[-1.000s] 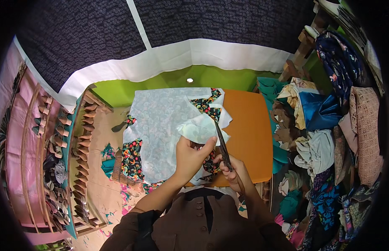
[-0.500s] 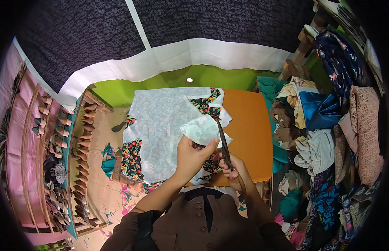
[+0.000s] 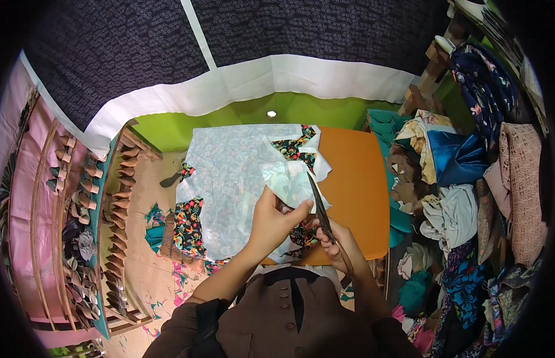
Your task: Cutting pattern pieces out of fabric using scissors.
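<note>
My left hand [image 3: 276, 219] pinches a pale, whitish piece of fabric [image 3: 287, 181] between thumb and fingers and holds it up over the table. In my right hand [image 3: 335, 240] is a pair of dark scissors [image 3: 321, 210], its blades pointing away from me along the right edge of the piece. Whether the blades are apart is too fine to tell. Beneath both hands lies a large sheet of fabric [image 3: 224, 173], pale side up, with cut-out gaps and black floral printed parts [image 3: 188, 227] showing at its edges.
The orange table [image 3: 355, 191] shows on the right. Beyond it are heaped fabrics, including a blue satin cloth [image 3: 455, 156] and a white cloth [image 3: 449, 212]. On the left stands a rack of shoe lasts [image 3: 119, 215]. Scraps [image 3: 155, 230] lie on the floor. A dark patterned curtain [image 3: 313, 30] hangs ahead.
The fabric piece has turned and its outline looks narrower, with its right-hand part no longer showing beyond the scissors. The scissors have shifted slightly and tilted. Both hands keep their grip.
</note>
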{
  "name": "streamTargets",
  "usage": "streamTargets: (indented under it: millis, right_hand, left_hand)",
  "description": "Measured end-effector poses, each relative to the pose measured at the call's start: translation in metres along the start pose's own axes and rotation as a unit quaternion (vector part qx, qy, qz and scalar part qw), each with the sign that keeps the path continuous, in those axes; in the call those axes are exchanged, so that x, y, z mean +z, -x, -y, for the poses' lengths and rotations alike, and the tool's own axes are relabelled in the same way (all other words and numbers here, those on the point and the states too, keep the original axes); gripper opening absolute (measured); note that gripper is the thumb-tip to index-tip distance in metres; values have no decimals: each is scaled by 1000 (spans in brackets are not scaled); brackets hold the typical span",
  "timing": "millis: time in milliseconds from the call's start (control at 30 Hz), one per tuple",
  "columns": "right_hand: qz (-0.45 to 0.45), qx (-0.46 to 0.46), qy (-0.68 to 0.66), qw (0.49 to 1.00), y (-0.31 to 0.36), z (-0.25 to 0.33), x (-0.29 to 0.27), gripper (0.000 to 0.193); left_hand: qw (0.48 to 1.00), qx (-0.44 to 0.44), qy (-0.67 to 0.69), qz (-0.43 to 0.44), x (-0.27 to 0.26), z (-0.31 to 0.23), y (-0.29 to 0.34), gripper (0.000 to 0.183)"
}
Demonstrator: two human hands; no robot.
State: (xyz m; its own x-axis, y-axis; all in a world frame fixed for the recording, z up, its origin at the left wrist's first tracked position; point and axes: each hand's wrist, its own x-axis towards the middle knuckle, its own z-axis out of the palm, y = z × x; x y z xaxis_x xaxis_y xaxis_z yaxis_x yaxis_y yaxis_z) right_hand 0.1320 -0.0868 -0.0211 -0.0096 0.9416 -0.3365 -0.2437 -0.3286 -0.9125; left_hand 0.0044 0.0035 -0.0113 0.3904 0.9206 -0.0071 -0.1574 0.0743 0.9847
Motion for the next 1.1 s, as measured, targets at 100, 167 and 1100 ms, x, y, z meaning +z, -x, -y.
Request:
streamTargets:
  millis: [100, 167, 1100]
  right_hand:
    - [17, 16, -8, 1000, -1, -4, -5, 91]
    - [21, 58, -42, 997, 0, -4, -6, 88]
    - [24, -62, -6, 998, -1, -16, -1, 80]
  left_hand:
    - [1000, -23, 8, 8, 0, -3, 1, 44]
    - [1000, 2, 19, 0, 1, -4, 0, 40]
    - [999, 6, 45, -4, 4, -4, 0, 49]
